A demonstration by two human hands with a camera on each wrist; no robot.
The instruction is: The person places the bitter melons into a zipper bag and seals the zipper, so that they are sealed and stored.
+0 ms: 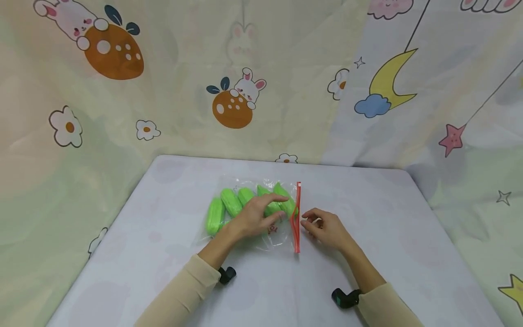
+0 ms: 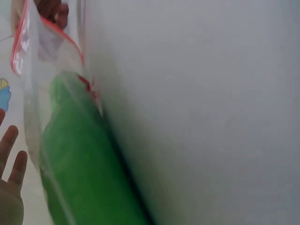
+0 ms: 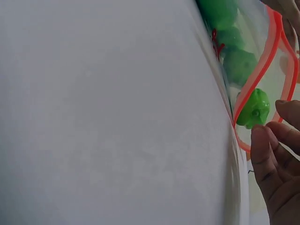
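A clear zip bag [image 1: 282, 238] lies on the table with several bright green vegetable-shaped pieces [image 1: 215, 216] inside. Its red zip edge [image 1: 298, 227] faces right and gapes, as the right wrist view shows. My left hand [image 1: 254, 217] is over the right part of the bag, fingers extended; whether it touches the plastic is unclear. Just right of the zip is my right hand [image 1: 330, 230], fingers loosely bent and nothing visible in them. In the right wrist view, the end of one green piece [image 3: 255, 108] shows at the mouth, close to the thumb and fingertips.
A white-covered table [image 1: 163, 254] carries the bag. Behind it hangs a patterned cloth [image 1: 175, 91] with rabbits, flowers and a moon. Black wrist cameras sit below the left sleeve [image 1: 184, 290] and beside the right sleeve [image 1: 388, 304].
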